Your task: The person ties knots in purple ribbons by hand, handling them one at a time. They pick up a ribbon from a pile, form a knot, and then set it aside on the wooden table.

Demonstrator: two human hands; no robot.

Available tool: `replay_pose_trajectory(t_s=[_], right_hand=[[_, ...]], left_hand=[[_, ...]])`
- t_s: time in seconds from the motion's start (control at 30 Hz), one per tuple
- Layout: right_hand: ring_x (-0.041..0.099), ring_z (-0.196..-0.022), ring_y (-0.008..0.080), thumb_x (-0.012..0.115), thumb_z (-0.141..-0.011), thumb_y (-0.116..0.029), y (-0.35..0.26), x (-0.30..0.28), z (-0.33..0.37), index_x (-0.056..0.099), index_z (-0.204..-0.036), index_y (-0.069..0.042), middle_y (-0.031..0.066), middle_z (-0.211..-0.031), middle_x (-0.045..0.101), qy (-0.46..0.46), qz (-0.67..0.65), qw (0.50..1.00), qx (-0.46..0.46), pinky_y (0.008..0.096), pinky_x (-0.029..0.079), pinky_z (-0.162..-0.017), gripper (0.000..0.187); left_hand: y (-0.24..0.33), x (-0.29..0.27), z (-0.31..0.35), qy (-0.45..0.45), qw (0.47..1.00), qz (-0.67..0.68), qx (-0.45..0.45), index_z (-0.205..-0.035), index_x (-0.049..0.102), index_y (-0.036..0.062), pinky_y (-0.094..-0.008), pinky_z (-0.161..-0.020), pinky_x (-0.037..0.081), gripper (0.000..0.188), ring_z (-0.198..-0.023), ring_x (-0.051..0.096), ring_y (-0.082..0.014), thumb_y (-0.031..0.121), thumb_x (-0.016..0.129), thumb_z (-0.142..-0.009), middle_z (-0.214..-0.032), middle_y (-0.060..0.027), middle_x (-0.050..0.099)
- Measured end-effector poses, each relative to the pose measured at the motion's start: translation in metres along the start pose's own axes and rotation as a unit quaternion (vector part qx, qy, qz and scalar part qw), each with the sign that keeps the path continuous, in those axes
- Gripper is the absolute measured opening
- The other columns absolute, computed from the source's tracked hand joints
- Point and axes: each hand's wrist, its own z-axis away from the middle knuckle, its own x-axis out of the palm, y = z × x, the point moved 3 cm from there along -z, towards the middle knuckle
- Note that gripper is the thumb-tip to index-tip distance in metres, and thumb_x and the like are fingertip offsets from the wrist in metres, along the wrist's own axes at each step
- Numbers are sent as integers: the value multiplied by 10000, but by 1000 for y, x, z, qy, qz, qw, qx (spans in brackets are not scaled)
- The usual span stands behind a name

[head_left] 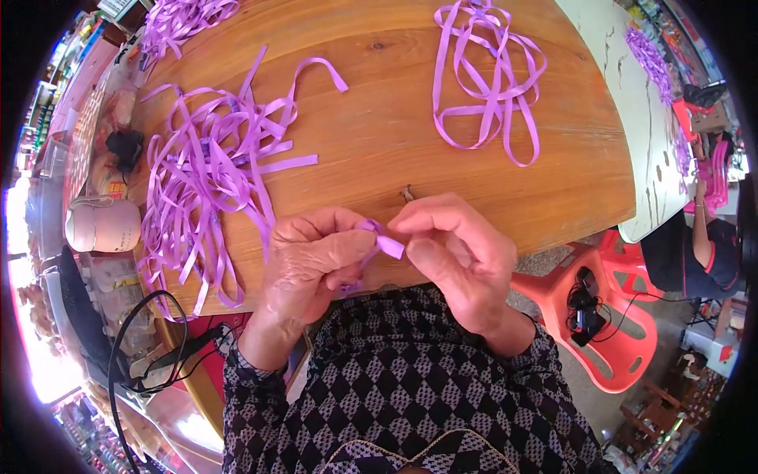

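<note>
Over the table's near edge, my left hand is closed, pinching a short purple ribbon between thumb and fingertips. The ribbon looks looped or knotted at the pinch, and its flat end sticks out toward the right. Just beside that end is my right hand, fingers curved, with a gap between thumb and forefinger. It does not appear to grip the ribbon. A little more purple ribbon shows below my left fingers. Left of my hands lies a tangled pile of purple ribbons.
The wooden table also carries looped ribbons at far right and another ribbon heap at far left. A pink rounded container stands left. An orange plastic stool holds a black cabled device. Another person is at right.
</note>
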Motion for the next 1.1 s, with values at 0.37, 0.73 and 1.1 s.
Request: replay_pose_trajectory(t_s=[0.37, 0.73, 1.1], right_hand=[[555, -843, 150, 608, -811, 0, 10, 1, -5, 581, -883, 51, 123, -943, 572, 48, -64, 996, 32, 262, 448, -770, 93], [552, -802, 155, 632, -782, -40, 14, -5, -7, 575, -796, 33, 132, -933, 585, 25, -232, 956, 179, 265, 437, -723, 94], [534, -731, 105, 601, -773, 37, 10, -6, -7, 551, -808, 44, 99, -859, 579, -108, -125, 957, 237, 206, 423, -630, 61]], left_hand=[[8, 20, 7, -27, 987, -98, 126, -910, 628, -13, -177, -435, 321, 206, -494, 439, -39, 186, 604, -859, -678, -10, 575], [31, 11, 2, 146, 959, -148, 195, -971, 605, -41, -183, -562, 410, 226, -617, 546, -90, 159, 538, -889, -789, -98, 628], [73, -18, 22, 204, 851, -158, 457, -890, 610, -38, -177, -525, 373, 145, -595, 517, -82, 88, 544, -865, -722, -81, 606]])
